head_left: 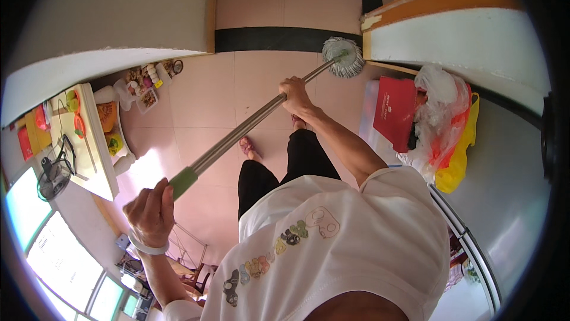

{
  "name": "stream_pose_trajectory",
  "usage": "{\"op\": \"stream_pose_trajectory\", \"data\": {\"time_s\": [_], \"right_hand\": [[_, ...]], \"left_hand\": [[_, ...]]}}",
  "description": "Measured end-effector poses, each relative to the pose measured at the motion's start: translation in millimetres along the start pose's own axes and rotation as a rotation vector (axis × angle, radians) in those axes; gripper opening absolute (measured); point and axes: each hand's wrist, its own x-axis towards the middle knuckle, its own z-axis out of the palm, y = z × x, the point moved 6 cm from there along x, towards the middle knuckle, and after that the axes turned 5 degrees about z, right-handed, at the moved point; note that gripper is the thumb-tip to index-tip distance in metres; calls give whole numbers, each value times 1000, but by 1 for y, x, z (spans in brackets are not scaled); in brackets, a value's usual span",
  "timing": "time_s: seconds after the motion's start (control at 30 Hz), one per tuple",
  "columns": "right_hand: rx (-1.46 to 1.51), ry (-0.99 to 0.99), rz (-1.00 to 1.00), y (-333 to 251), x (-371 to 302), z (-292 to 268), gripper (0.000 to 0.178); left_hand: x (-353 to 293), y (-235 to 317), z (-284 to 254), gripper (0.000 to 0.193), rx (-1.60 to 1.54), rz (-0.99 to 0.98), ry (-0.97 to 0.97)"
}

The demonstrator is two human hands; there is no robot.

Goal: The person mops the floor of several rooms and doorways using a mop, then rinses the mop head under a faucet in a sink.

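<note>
A mop with a metal pole (240, 134) slants from lower left to upper right across the view. My left hand (151, 213), with a pale bangle at the wrist, is closed round its green end grip (183, 182). Farther along, my right hand (295, 95) wraps the pole about two thirds of the way toward the head. The round grey-white string mop head (343, 57) rests on the pink tiled floor (202, 92), beside the dark threshold strip (279, 40) and close to the right door frame.
On the right, a red box (393, 110) and plastic bags (457, 140) sit by the wall. To the left stand a small table (98, 155) with a fan (55, 175) and, on the floor, containers of food (146, 99). A metal rail (466, 238) runs at lower right.
</note>
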Motion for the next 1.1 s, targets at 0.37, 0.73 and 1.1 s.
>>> {"op": "stream_pose_trajectory", "data": {"time_s": [0.37,0.73,1.1], "right_hand": [[-58,-199,-378,-204,7,196,9],[76,-263,-574,-315,-25,266,11],[118,-75,-353,-165,-85,133,10]], "left_hand": [[-213,-131,-41,13,-43,-415,129],[-300,-141,-89,26,1,-495,223],[-203,-21,-76,27,-9,-163,151]]}}
